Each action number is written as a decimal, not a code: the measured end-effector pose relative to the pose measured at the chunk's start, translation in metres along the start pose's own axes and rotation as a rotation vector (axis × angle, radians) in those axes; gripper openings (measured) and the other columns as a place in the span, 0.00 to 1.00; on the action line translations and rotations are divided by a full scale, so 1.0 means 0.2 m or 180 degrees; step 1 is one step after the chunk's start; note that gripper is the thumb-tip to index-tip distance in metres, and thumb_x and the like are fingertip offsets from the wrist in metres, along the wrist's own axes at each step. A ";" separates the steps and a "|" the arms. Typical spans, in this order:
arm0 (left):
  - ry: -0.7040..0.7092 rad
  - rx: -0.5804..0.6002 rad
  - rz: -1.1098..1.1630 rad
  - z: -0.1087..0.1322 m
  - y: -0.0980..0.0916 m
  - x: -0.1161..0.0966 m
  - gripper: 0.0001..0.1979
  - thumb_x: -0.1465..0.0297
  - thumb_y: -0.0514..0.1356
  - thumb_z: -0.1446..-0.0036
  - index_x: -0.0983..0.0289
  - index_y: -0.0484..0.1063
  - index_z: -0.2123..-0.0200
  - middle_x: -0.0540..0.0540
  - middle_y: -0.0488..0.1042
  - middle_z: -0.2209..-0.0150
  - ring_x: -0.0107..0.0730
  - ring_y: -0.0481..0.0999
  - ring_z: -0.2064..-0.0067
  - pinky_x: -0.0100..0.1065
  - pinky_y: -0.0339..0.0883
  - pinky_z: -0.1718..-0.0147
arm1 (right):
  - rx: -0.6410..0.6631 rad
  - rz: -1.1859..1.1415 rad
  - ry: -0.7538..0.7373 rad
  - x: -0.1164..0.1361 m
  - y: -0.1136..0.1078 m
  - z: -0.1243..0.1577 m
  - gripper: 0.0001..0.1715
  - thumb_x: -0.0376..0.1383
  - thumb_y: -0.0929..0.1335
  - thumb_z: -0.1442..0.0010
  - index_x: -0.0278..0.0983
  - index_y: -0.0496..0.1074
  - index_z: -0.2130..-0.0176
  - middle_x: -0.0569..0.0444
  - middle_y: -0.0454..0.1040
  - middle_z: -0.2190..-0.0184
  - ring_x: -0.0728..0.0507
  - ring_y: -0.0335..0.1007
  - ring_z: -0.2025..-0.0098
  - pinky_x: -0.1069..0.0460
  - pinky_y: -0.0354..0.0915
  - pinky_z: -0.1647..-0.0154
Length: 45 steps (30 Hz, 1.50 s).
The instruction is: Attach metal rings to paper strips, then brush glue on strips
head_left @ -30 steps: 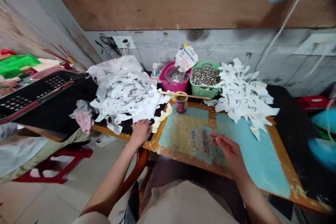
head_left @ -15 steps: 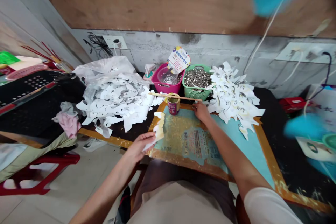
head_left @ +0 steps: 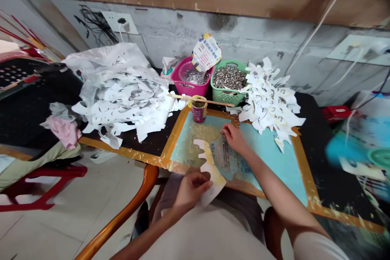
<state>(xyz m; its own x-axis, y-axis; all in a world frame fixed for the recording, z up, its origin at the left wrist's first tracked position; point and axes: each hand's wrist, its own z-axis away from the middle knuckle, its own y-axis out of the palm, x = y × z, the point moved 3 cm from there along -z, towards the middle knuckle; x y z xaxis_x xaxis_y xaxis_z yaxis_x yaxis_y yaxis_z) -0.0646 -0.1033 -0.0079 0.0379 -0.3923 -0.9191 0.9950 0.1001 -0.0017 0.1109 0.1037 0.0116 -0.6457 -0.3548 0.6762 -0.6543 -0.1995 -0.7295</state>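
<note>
My left hand point(head_left: 191, 190) is low at the near edge of the board, shut on a white paper cutout point(head_left: 211, 170) with a wavy edge and yellowish stains. My right hand point(head_left: 233, 139) rests on the blue mat point(head_left: 268, 142) with its fingertips gathered, and whatever lies under them is hidden. Just beyond it stands a small can point(head_left: 199, 109) with a wooden stick point(head_left: 198, 99) lying across its top. A heap of stained white cutouts point(head_left: 268, 101) lies to the right of the can, and a larger white heap point(head_left: 122, 97) lies to the left.
A green basket of small metal pieces point(head_left: 228, 83) and a pink basket point(head_left: 190, 77) stand against the concrete wall point(head_left: 183, 20). A pink cloth point(head_left: 63, 130) lies on a black crate point(head_left: 24, 101) at left. A wooden chair arm point(head_left: 122, 211) curves in front. Blurred blue objects point(head_left: 344, 150) show at right.
My left hand has moved nearer my lap, with the cutout now lying flatter and fully in view. My right hand stays near the far edge of the mat. The whole view has shifted slightly.
</note>
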 end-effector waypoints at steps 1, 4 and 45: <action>0.0233 -0.0181 -0.0500 0.01 -0.02 0.00 0.21 0.56 0.71 0.55 0.64 0.67 0.79 0.48 0.67 0.80 0.23 0.63 0.78 0.27 0.55 0.78 | 0.0036 -0.0148 -0.0001 0.02 0.01 0.04 0.08 0.36 0.61 0.35 0.39 0.68 0.59 0.51 0.77 0.66 0.43 0.74 0.65 0.48 0.67 0.60; 0.1138 -0.0789 -0.1709 0.02 -0.06 -0.02 0.20 0.59 0.68 0.48 0.62 0.62 0.78 0.46 0.62 0.80 0.25 0.61 0.77 0.29 0.56 0.76 | 0.0191 -0.0551 0.0065 0.07 0.04 0.16 0.08 0.39 0.61 0.36 0.40 0.68 0.61 0.55 0.75 0.72 0.45 0.73 0.73 0.50 0.69 0.68; 0.1297 -0.0276 -0.0600 -0.36 -0.18 -0.37 0.06 0.67 0.67 0.49 0.62 0.77 0.66 0.53 0.76 0.68 0.32 0.75 0.69 0.30 0.66 0.69 | -0.0542 -0.2477 0.0813 0.19 0.05 0.31 0.11 0.43 0.74 0.46 0.39 0.76 0.66 0.55 0.77 0.71 0.46 0.73 0.70 0.51 0.70 0.65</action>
<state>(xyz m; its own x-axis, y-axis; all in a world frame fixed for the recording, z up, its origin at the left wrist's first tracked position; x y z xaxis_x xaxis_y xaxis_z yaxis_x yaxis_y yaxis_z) -0.1108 -0.0115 0.0318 -0.1999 -0.0209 -0.9796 0.9689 0.1446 -0.2008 0.1054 0.0319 0.0238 -0.0410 0.0492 0.9979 -0.9875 -0.1540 -0.0329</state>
